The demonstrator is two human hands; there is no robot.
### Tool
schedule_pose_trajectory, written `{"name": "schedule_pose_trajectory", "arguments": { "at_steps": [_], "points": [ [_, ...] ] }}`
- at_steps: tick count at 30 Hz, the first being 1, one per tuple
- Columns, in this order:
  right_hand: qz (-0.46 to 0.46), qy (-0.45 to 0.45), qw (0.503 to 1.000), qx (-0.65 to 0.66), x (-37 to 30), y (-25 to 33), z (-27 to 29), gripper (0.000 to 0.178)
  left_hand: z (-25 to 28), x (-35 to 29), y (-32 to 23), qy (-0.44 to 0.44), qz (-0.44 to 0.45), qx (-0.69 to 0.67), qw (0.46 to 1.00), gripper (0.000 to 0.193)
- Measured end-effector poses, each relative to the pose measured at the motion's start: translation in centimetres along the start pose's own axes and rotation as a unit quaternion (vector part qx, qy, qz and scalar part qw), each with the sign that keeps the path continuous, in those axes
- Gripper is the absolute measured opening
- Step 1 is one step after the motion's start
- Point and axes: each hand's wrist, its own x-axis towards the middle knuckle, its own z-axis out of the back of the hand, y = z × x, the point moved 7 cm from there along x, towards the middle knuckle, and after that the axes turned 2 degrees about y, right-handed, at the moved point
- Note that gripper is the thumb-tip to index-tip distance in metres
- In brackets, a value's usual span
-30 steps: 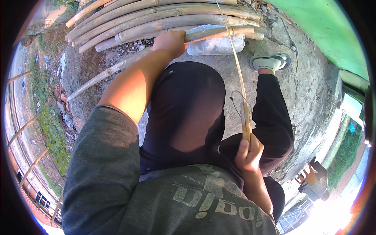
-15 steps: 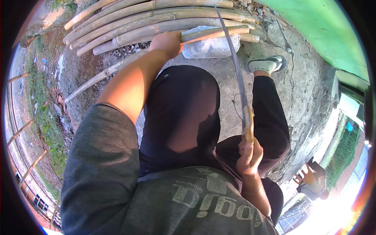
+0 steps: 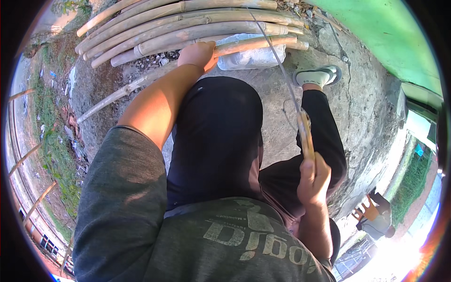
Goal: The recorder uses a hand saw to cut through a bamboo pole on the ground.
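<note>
My left hand (image 3: 198, 55) is wrapped round a bamboo pole (image 3: 256, 45), whose right end rests over a pale, whitish block-shaped support (image 3: 242, 61). The pole slants down to the left past my wrist. In my closed right hand (image 3: 314, 179) is the yellowish handle of a long, narrow-bladed hand tool (image 3: 307, 136). Its thin metal blade crosses the pole right of my left hand, pointing up and left. The blade shows nearly edge-on, so I cannot tell whether it has teeth or touches the pole. A thin wire or cord loop hangs beside the handle.
Several bamboo poles (image 3: 188, 34) lie side by side beyond my hands. My sandalled foot (image 3: 319, 76) stands on cracked concrete (image 3: 364, 113) near a green wall (image 3: 376, 28). Plants and litter lie left. Another person (image 3: 376, 218) is at the far lower right.
My right hand has moved slightly right and forward with the tool, whose blade now leans further left. My left hand remains on the pole, which has barely shifted.
</note>
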Motion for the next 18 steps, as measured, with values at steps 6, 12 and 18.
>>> {"name": "schedule_pose_trajectory", "arguments": {
  "at_steps": [6,12,18],
  "points": [
    [0.109,-0.072,0.989,-0.071,4.1,1.4,-4.5,0.022,-0.3,0.5,-1.8,-0.054,-0.054,-0.03,0.997,0.026],
    [0.055,-0.048,0.997,0.027,2.9,-0.4,-4.5,0.027,-0.7,0.8,-0.5,-0.019,-0.015,-0.03,0.999,0.026],
    [0.141,-0.077,0.987,-0.01,-1.1,-1.4,-5.4,0.019,0.0,0.1,-0.6,-0.015,0.002,-0.033,0.999,0.026]
  ]
}}
